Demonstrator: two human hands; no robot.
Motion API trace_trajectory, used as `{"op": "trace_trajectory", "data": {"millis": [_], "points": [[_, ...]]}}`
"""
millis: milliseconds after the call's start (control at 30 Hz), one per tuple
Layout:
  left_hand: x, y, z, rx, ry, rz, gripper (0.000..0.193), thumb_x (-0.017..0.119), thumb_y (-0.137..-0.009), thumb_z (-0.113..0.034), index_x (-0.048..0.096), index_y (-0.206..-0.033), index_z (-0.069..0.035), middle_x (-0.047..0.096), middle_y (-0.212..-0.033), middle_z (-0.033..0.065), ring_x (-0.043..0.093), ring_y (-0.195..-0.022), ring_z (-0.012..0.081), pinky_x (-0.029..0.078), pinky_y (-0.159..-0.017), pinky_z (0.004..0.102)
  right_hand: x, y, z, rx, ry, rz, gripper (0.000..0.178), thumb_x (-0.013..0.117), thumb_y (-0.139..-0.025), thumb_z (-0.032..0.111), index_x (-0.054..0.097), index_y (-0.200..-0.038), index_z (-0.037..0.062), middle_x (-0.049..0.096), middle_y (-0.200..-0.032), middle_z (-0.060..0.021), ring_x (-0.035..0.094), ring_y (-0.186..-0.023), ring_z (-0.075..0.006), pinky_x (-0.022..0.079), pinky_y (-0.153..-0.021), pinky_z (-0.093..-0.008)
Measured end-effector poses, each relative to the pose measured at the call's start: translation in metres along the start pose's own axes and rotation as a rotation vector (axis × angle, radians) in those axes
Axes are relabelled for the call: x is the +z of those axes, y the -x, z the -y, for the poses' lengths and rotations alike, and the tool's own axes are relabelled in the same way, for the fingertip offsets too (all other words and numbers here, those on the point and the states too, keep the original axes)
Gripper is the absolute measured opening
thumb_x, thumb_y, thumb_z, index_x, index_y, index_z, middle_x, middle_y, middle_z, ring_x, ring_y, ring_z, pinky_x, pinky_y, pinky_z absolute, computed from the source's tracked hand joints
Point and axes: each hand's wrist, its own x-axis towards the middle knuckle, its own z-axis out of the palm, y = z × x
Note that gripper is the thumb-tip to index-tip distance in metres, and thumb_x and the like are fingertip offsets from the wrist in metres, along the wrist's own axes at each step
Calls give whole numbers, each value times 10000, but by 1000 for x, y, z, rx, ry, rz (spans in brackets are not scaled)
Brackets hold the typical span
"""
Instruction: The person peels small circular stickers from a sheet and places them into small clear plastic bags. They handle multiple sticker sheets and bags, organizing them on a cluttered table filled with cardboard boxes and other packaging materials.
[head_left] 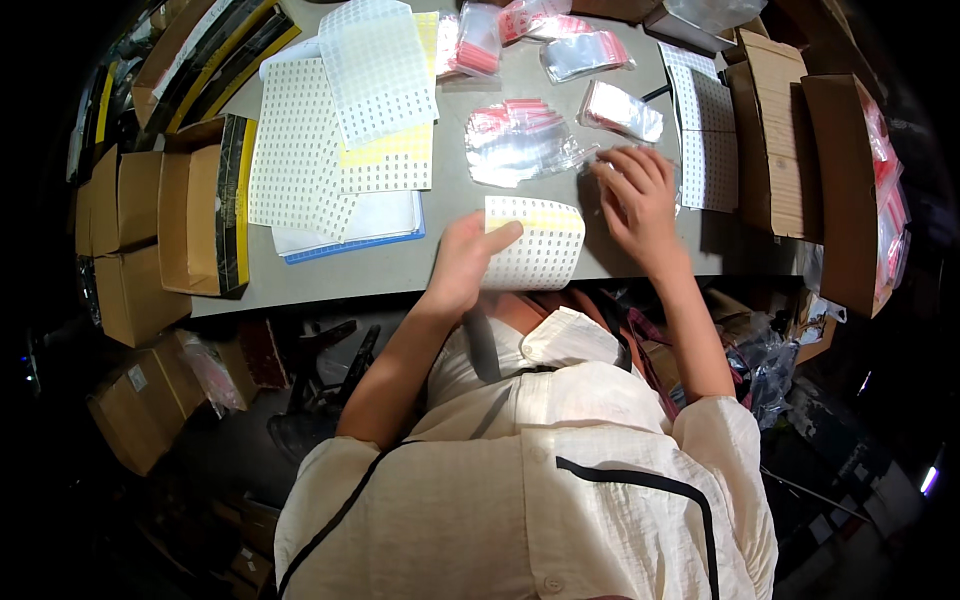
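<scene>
My left hand (468,262) is closed on a curled sheet of small white stickers (540,245), with the thumb on top. A yellow strip of bare backing shows near the sheet's upper edge. Above the table, my right hand (640,205) has loosely bent fingers, slightly apart, with nothing visible in them. Its fingertips are near the right end of a fanned pile of clear zip bags (525,145) with red-pink tops. Just beyond these fingers lies another small stack of clear bags (622,110). Whether the fingertips touch a bag, I cannot tell.
Overlapping sticker sheets (290,140) lie on a blue-edged pad (355,255) at the left. More bag bundles (588,55) rest at the back. Another sticker sheet (705,130) lies at the right, beside cardboard boxes (772,140). An open box (190,210) flanks the table's left side.
</scene>
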Motion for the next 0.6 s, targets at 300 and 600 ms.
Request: {"op": "trace_trajectory", "data": {"millis": [300,600], "points": [[9,3,-6,-1,-51,31,220,662,-981,-117,714,-1093,65,723,-1010,67,669,-862,123,550,-779,298,7,1,68,-33,-271,-3,315,720,-817,80,633,-1115,27,641,-1118,-119,604,-1125,-317,416,-1087,-501],[2,7,3,67,-258,68,237,665,-966,-54,698,-1158,81,738,-1043,107,691,-892,139,568,-818,299,16,9,58,105,-547,22,156,692,-836,90,672,-989,68,676,-978,-75,636,-1036,-288,393,-1085,-471]]}}
